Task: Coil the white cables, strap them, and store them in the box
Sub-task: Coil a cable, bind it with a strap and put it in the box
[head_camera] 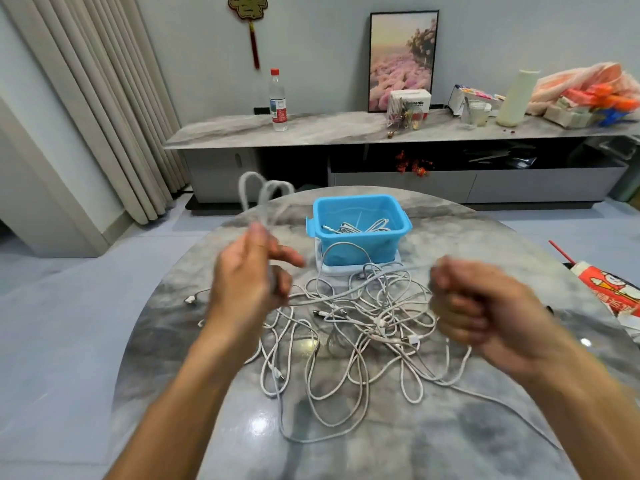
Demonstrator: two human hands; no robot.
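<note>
A tangle of white cables [360, 327] lies on the round marble table [346, 438]. My left hand [249, 275], raised over the table's left side, pinches a folded white cable [263, 199] whose loops stick up above the fingers. At the right, my right hand [464, 303] is curled into a fist over the tangle's edge, and a white cable strand runs down from under it. It is blurred. A blue plastic box [360, 233] stands on its pale lid beyond the tangle, with several white cables inside.
A red and white carton [609, 289] lies at the table's right edge. Behind the table, a long low cabinet [381, 129] carries a water bottle [278, 102], a framed picture and clutter. Curtains hang at the left.
</note>
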